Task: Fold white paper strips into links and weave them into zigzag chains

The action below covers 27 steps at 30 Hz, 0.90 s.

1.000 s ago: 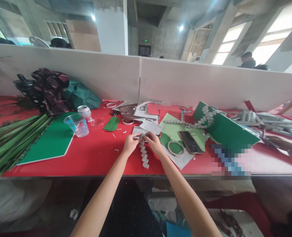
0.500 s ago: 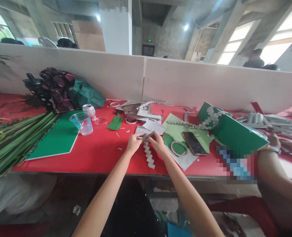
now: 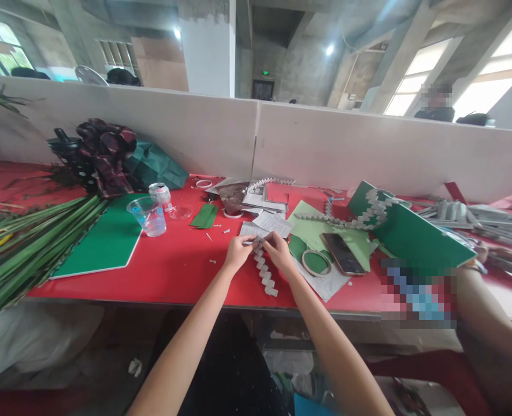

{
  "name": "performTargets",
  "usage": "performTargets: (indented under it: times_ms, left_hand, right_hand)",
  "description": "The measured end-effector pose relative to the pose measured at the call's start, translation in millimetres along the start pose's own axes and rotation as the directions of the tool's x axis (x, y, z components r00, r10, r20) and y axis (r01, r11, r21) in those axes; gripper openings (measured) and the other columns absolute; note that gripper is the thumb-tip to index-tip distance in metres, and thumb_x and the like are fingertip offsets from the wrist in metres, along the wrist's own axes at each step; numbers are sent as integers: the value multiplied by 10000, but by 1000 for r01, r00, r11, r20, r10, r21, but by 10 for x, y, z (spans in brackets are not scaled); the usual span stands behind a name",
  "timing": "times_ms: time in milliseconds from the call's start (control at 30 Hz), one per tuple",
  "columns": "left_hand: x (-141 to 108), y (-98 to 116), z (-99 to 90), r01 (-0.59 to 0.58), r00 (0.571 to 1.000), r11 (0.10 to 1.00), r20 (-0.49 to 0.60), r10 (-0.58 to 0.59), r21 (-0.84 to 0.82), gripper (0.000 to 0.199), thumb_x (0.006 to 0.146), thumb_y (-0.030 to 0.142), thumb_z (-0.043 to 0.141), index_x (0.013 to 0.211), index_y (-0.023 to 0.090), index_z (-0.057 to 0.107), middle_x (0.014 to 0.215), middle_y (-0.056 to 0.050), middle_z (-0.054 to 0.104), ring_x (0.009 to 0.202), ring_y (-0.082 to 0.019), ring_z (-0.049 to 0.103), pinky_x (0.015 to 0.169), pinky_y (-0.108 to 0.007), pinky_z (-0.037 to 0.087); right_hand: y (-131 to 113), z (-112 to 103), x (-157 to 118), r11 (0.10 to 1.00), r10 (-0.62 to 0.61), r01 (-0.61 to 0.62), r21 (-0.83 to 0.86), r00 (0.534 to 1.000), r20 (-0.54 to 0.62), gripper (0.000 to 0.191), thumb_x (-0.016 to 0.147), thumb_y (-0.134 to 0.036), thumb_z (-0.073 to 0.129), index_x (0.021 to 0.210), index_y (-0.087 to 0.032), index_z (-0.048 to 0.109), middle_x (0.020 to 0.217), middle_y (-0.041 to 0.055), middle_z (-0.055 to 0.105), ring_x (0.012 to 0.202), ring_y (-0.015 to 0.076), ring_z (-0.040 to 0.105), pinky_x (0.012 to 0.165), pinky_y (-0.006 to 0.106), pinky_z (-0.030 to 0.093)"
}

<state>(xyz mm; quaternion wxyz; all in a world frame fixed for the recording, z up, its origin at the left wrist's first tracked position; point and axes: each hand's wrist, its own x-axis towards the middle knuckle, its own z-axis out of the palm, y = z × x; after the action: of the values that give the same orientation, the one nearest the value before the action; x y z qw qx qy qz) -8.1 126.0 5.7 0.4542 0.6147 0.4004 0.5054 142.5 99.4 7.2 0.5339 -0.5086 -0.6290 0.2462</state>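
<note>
Just above the red table [image 3: 186, 277], my left hand [image 3: 240, 252] and my right hand [image 3: 277, 252] meet at the upper end of a folded paper chain [image 3: 265, 271]. The fingers of both hands are closed in a pinch on it. From between them the zigzag of pale printed paper hangs down toward the table's front edge. My fingertips partly cover the pinched end. Printed paper sheets [image 3: 271, 222] lie right behind my hands. A longer zigzag paper chain [image 3: 355, 221] stretches over light green paper on the right.
A phone [image 3: 343, 254] and a tape roll [image 3: 316, 263] lie to the right, before a standing green board [image 3: 420, 237]. Left are a plastic cup [image 3: 149, 218], a can [image 3: 160, 196] and long green leaves [image 3: 43, 248]. Another person's arm [image 3: 485, 312] rests at far right.
The whole view has shifted slightly, so things appear a little further right. Both hands keep their pinch on the paper chain, with hardly any movement.
</note>
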Motion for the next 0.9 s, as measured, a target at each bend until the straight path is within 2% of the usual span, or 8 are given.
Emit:
performTargets:
  times_ms: [133,233,333,600,900]
  left_hand:
    - [-31,62,17,-40,999,995,-5,40,88,295,722,202,687,1001,110,718,995,-128,729,819,-230,700,737,-331,570]
    - [-42,63,26,-60,998,993,-8,61,104,283,734,166,665,1008,118,718,1042,-127,718,893,-238,696,790,-338,565]
    - [-36,26,27,-128,992,985,-6,129,117,268,741,129,644,997,133,723,1061,-118,713,977,-238,674,834,-339,554]
    - [-33,-36,-2,-322,946,908,59,318,268,308,788,59,571,1049,149,708,1004,-95,716,920,-200,668,827,-333,546]
    - [-54,-8,8,-371,928,884,88,362,284,263,845,140,538,1038,177,712,966,-84,699,901,-192,651,825,-323,527]
  right_hand:
    - [-11,-10,0,1000,26,-26,-11,1000,4,117,779,-313,518,739,-203,516,683,-5,576,638,156,513,603,260,403]
    - [-30,-15,-2,1000,22,-21,-20,999,36,137,787,-327,516,736,-200,526,673,-3,573,628,155,504,589,257,393]
    - [-38,-19,-10,1000,1,-1,-12,998,59,154,798,-338,515,744,-197,541,676,0,581,639,157,513,594,257,397]
    - [-26,-28,-10,995,-35,42,-89,996,87,195,807,-369,524,740,-191,567,690,9,602,641,160,507,611,264,396]
    - [-1,-17,10,996,-46,54,-77,995,93,151,781,-327,546,712,-198,583,687,5,622,643,166,539,635,289,422]
